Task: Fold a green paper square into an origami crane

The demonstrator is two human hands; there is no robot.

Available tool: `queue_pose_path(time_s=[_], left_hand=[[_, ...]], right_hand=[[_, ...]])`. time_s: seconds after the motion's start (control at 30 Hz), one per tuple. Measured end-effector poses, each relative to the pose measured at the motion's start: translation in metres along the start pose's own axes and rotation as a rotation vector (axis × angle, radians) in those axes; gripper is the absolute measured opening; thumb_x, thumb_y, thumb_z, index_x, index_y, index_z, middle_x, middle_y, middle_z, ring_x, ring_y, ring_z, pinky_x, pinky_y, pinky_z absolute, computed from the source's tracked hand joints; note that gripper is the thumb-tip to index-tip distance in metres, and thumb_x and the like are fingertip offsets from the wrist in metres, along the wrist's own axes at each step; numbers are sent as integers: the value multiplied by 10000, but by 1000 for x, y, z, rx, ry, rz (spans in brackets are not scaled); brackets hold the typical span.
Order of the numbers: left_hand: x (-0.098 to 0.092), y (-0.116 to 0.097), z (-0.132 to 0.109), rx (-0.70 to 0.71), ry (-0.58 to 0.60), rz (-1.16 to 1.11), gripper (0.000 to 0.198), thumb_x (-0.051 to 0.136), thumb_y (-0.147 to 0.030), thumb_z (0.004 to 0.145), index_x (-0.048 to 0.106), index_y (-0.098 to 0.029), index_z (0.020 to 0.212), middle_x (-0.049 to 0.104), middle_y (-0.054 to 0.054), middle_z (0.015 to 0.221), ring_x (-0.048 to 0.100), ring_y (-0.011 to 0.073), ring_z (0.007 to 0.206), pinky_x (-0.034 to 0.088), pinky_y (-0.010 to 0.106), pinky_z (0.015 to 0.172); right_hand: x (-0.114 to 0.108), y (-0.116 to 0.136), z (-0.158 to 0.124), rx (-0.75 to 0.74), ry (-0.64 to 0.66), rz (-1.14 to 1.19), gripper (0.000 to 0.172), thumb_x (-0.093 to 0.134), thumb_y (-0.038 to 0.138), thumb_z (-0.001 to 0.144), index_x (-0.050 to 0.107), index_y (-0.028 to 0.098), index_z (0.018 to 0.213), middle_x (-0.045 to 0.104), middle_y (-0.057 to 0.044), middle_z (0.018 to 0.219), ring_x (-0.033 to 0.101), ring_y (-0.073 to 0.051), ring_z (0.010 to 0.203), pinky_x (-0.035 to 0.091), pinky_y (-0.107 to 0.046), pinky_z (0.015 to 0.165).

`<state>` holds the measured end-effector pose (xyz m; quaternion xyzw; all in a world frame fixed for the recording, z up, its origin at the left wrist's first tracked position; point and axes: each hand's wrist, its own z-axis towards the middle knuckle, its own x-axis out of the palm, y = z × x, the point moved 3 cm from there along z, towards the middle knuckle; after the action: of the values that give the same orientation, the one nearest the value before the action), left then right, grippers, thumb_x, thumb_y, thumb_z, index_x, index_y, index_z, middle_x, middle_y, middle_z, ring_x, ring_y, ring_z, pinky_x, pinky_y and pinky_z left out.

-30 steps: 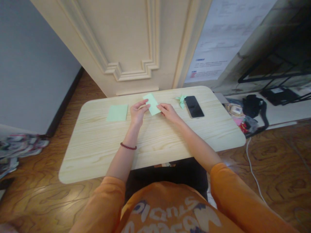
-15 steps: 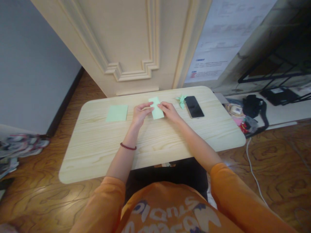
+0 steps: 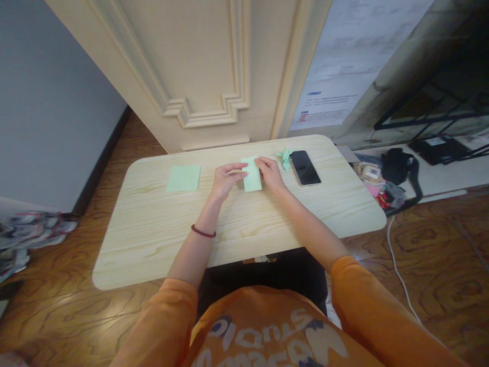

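Between my hands is a light green paper [image 3: 252, 177], folded into a narrow upright rectangle, near the far side of the table. My left hand [image 3: 228, 178] pinches its left edge between thumb and fingers. At the upper right edge, my right hand [image 3: 269, 173] grips the same paper, thumb on top. A flat stack of square green paper [image 3: 184, 178] lies to the left of my left hand. Right of my right hand sits a small folded green paper figure [image 3: 285, 159], touching or very close to a dark phone [image 3: 305, 168].
The pale wooden table [image 3: 153, 229] has rounded corners and stands against a cream panelled door or wall [image 3: 202, 61]. A printed sheet [image 3: 324, 102] hangs at the right. Beyond the table's right edge are a cluttered box [image 3: 382, 186] and a white cable [image 3: 395, 265].
The folded paper and both hands have shifted slightly right. The paper has turned more upright, and my right hand's grip now sits nearer its top corner.
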<state>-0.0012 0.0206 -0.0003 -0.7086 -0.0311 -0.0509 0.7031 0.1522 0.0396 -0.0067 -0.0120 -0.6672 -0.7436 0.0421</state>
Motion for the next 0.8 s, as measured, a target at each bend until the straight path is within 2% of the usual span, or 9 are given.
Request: queue_pose_path(time_s=[0.2, 0.3, 0.4, 0.53, 0.63, 0.73, 0.8], left_hand=[[4, 0, -1, -26, 29, 7, 454, 878, -315, 473, 772, -158, 886, 746, 57, 808, 666, 171, 720, 539, 329, 760], [7, 0, -2, -38, 47, -4, 447, 876, -309, 468, 772, -156, 875, 744, 60, 809, 663, 175, 727, 532, 338, 772], [8, 1, -2, -41, 34, -25, 449, 882, -297, 459, 771, -149, 868, 740, 72, 832, 668, 189, 755, 525, 353, 794], [7, 3, -1, -55, -13, -63, 453, 886, -276, 449, 770, -147, 867, 735, 77, 861, 668, 196, 776, 528, 360, 802], [4, 5, 1, -43, -68, -93, 457, 882, -286, 458, 768, -152, 879, 734, 77, 916, 669, 202, 823, 534, 361, 815], [2, 6, 2, -22, -113, -114, 455, 878, -291, 463, 767, -156, 883, 730, 78, 964, 668, 216, 888, 539, 364, 834], [3, 5, 2, -21, -117, -120, 458, 878, -288, 457, 767, -158, 882, 729, 76, 976, 668, 220, 905, 540, 369, 848]], right_hand=[[-5, -2, 4, -57, -79, -41, 329, 545, 393, 849, 401, 214, 613, 305, 44, 590, 294, -108, 556, 240, -259, 505], [-7, 3, 2, -135, -161, -116, 378, 511, 352, 878, 340, 214, 570, 273, 37, 580, 283, -117, 582, 245, -270, 539], [-7, 9, -1, -161, -183, -211, 443, 512, 390, 895, 281, 218, 557, 238, 32, 574, 266, -125, 599, 235, -283, 561], [-6, 13, -4, -161, -162, -271, 511, 518, 539, 880, 268, 221, 566, 226, 33, 575, 258, -125, 595, 224, -290, 560], [-3, 13, -5, -169, -81, -242, 525, 508, 630, 851, 301, 222, 593, 259, 32, 591, 288, -126, 607, 246, -282, 566], [0, 11, -3, -178, 2, -223, 500, 488, 663, 844, 364, 223, 640, 329, 30, 620, 332, -128, 622, 269, -276, 579], [0, 9, -2, -181, -17, -269, 484, 482, 636, 861, 365, 223, 637, 334, 34, 609, 332, -126, 613, 258, -278, 581]])
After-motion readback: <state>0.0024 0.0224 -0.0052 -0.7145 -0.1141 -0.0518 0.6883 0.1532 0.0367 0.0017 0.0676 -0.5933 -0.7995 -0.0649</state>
